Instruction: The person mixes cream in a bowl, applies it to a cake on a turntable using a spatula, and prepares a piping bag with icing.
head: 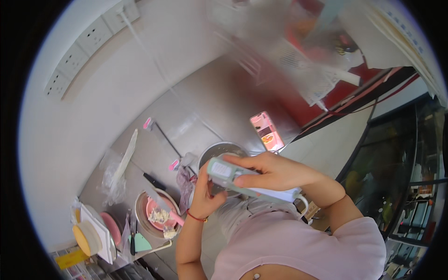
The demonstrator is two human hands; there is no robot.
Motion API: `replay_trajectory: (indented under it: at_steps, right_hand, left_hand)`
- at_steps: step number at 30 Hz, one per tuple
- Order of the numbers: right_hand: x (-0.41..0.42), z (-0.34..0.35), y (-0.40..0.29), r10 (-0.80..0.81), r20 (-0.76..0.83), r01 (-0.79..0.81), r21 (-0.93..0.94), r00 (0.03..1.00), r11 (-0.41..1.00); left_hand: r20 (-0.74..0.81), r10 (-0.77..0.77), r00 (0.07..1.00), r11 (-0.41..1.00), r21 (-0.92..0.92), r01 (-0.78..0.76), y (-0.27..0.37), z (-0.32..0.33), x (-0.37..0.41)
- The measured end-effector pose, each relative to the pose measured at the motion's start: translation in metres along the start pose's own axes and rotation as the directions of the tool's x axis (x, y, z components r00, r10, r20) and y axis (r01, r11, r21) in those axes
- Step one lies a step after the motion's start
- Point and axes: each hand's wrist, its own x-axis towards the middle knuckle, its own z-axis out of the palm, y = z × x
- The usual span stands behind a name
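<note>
My right hand (271, 169) grips a pale green and white electric hand mixer (224, 175), its thumb along the near side. The mixer lies over a deep metal bowl (210, 151), which it partly hides along with the contents. Close against the mixer's front end is my left hand (206, 192), with a red bracelet at the wrist. Its fingers go out of sight behind the mixer, so I cannot tell whether they hold the mixer or the bowl's rim. A white cord (303, 203) leaves the mixer's back end.
On the metal table (206, 101), a lit phone (267, 131) lies beyond the bowl. At left are a crumpled plastic bag (115, 178), a pink bowl with creamy residue (167, 201) inside a larger bowl, and a green scraper (142, 242). Wall sockets (91, 35) line the upper left.
</note>
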Motion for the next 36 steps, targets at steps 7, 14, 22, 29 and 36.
replay_trajectory:
  at_steps: [7, 14, 22, 29, 36]
  right_hand:
    - [0.015, 0.005, 0.009, -0.061, 0.044, 0.058, 0.081, 0.997, 0.995]
    - [0.026, 0.006, 0.034, -0.088, 0.013, 0.085, 0.129, 0.996, 0.988]
    - [0.017, -0.044, 0.207, 0.197, -0.586, -0.549, -0.517, 0.786, 0.657]
    - [-0.004, -0.041, 0.241, 0.192, -0.560, -0.535, -0.551, 0.806, 0.641]
    - [0.001, -0.040, 0.247, 0.143, -0.613, -0.542, -0.537, 0.777, 0.647]
  left_hand:
    - [-0.035, -0.021, 0.999, 0.998, 0.057, 0.023, 0.025, 0.011, 0.023]
    - [-0.055, 0.200, 0.978, 0.920, 0.355, -0.168, 0.009, -0.005, 0.028]
    - [-0.073, 0.290, 0.954, 0.921, 0.294, -0.257, 0.003, -0.004, 0.026]
    - [-0.122, 0.274, 0.954, 0.930, 0.286, -0.231, 0.003, -0.001, 0.024]
    - [-0.125, 0.299, 0.946, 0.909, 0.338, -0.243, 0.004, 0.003, 0.025]
